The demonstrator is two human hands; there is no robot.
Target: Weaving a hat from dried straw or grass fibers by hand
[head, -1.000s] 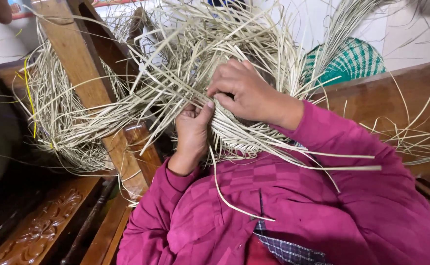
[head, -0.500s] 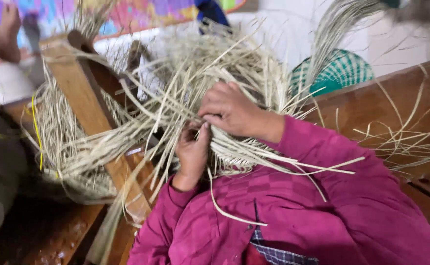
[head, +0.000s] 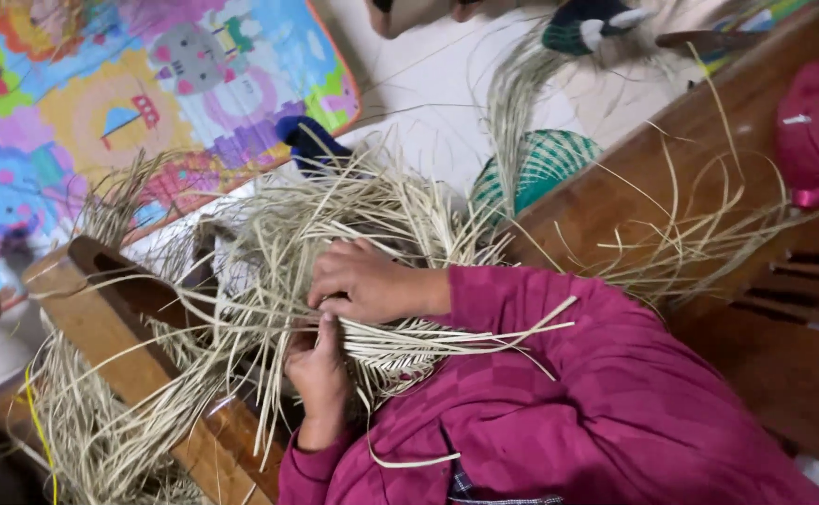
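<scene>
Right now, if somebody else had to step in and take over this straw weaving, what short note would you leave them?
Left hand: below the piece, fingers pinching pale strips at the woven edge.
Right hand: lies on top of the half-woven piece, pressing it against the lap.
Things: long loose strips fan out from the piece over the wooden frame; more strips lie on the wooden bench. A green woven piece sits behind.
Done: a tight woven patch shows under the right hand.
Left: most strips hang free and unwoven. How far the weave runs beneath the hands is hidden.
</scene>
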